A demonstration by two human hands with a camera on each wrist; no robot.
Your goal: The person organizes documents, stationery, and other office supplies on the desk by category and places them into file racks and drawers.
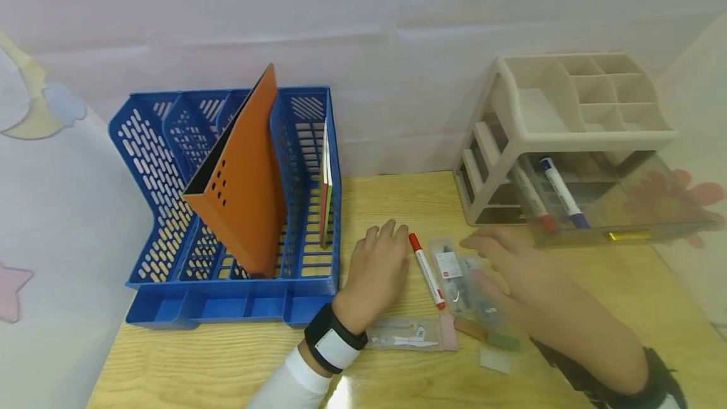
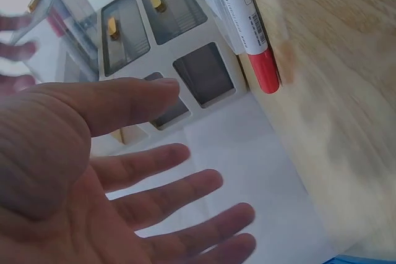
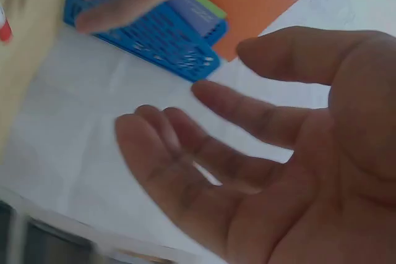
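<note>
My left hand is by the wooden table, left of a red-capped white marker; its fingers are loosely extended in the left wrist view and hold nothing. To the right, my blurred right hand hovers over small packs, in front of the pulled-out clear drawer. The right wrist view shows that hand's fingers slightly bent and nothing held. A clear plastic pack with a white label lies beside the marker. Inside the drawer are a blue-capped marker and a red-capped marker.
A blue file rack holding an orange folder and thin booklets stands left. The beige drawer organizer stands back right. A flat clear pack and a small white piece lie near the front.
</note>
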